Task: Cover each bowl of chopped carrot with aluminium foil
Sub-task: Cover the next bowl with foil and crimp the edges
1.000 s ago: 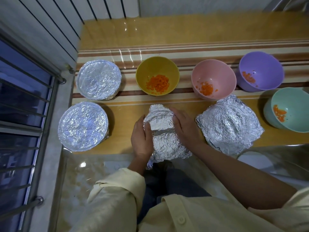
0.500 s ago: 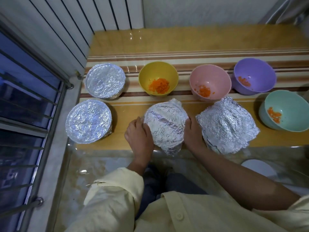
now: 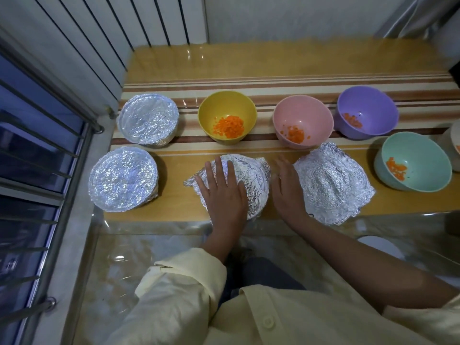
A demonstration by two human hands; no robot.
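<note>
A crumpled foil sheet point(image 3: 254, 178) lies domed on the wooden table, near its front edge. My left hand point(image 3: 221, 192) rests flat on its left half with fingers spread. My right hand point(image 3: 286, 190) lies open on the table just right of it, between this sheet and a second crumpled foil sheet point(image 3: 333, 185). Two foil-covered bowls point(image 3: 148, 119) point(image 3: 123, 178) stand at the left. Behind the sheets stand a yellow bowl point(image 3: 224, 103), a pink bowl point(image 3: 306, 108) and a purple bowl point(image 3: 371, 100). A green bowl point(image 3: 418, 155) is at the right. All four are uncovered and hold chopped carrot.
Part of a pale bowl point(image 3: 454, 143) shows at the right edge. A barred window point(image 3: 37, 150) and a ribbed white wall panel point(image 3: 104, 41) run along the left. The table's front edge point(image 3: 159, 219) lies just behind my wrists, with a glossy floor below.
Both hands gripped the middle foil by its sides before. Now the foil lies lower and wider; my left hand has moved on top of it and my right hand has come off to its right.
</note>
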